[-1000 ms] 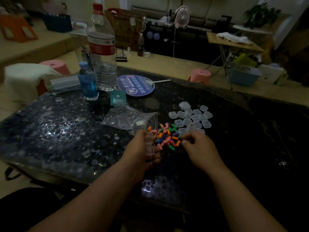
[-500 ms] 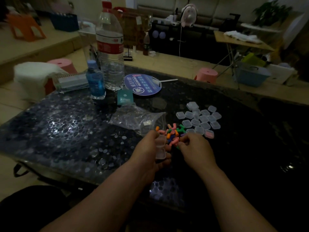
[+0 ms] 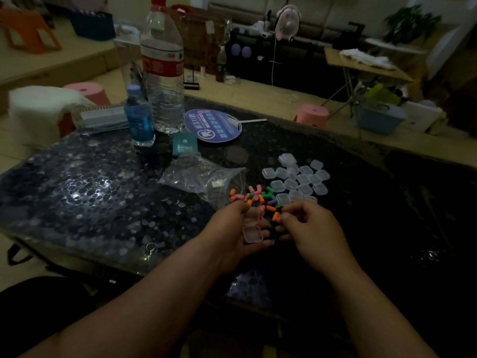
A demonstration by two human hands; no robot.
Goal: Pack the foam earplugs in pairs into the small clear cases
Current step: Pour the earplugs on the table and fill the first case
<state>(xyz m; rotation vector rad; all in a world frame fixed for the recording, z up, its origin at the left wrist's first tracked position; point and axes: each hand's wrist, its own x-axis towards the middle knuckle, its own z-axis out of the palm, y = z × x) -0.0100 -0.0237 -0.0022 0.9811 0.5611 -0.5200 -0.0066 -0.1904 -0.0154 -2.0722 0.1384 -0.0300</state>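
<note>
A small heap of coloured foam earplugs [image 3: 258,198] lies on the dark table [image 3: 103,192]. Behind it to the right sits a cluster of several small clear cases [image 3: 299,179], lids down. My left hand [image 3: 232,233] holds one clear case [image 3: 251,227] with its lid hinged open, just in front of the heap. My right hand [image 3: 307,228] is beside it, fingers curled, pinching an orange earplug [image 3: 275,216] at the near edge of the heap.
A crumpled clear plastic bag [image 3: 204,179] lies left of the heap. Further back stand a large water bottle [image 3: 162,71], a small blue bottle [image 3: 138,120], a teal packet [image 3: 184,146] and a round blue fan [image 3: 213,126]. Pink stools and clutter fill the room behind.
My hands stay at the heap. The open case has tipped in my left hand so both halves face up, and my right fingers have closed on an orange earplug.
</note>
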